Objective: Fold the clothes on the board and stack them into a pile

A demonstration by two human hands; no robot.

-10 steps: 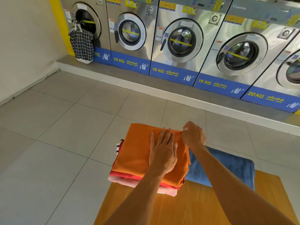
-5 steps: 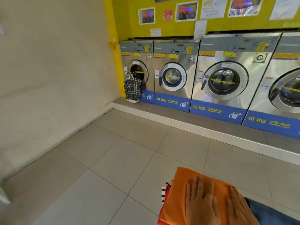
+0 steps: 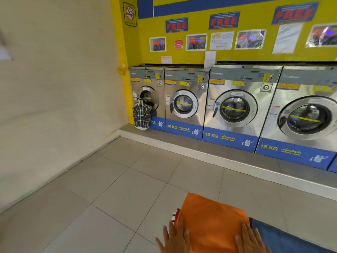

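Both hands had slid apart since half a second earlier: left hand [image 3: 175, 240] and right hand [image 3: 250, 241] lay open-palmed, gripping nothing, flanking the orange garment [image 3: 212, 221].

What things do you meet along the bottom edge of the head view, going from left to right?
Floor tiles → left hand → orange folded garment → right hand → blue cloth.

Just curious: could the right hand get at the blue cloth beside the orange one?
Probably yes. The right hand lies flat on the orange garment, next to the blue cloth, with nothing between them.
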